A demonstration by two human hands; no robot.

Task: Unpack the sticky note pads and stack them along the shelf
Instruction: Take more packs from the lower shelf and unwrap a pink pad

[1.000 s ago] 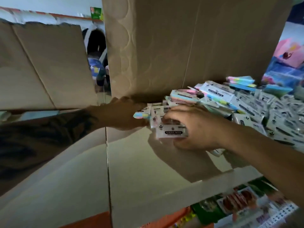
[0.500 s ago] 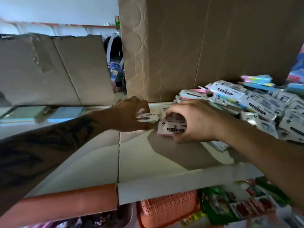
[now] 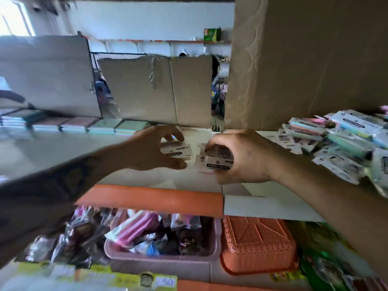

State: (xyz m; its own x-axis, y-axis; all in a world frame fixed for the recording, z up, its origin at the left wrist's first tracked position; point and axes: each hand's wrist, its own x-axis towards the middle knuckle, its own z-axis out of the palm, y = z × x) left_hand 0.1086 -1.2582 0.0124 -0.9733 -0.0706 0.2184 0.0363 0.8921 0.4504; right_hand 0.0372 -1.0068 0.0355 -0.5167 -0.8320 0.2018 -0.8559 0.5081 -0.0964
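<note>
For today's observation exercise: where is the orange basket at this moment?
In the head view, the orange basket sits on the lower level under the shelf, right of centre, beside the pink tub and below the right hand.

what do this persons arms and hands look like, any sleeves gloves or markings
Both hands are bare, with no gloves, and no rings or watch can be seen. The left hand leads back to a forearm covered in dark tattoo patterning, blurred so the design cannot be read. The right hand leads to a bare forearm with no tattoo visible. No sleeve shows on either arm within the frame.
</note>
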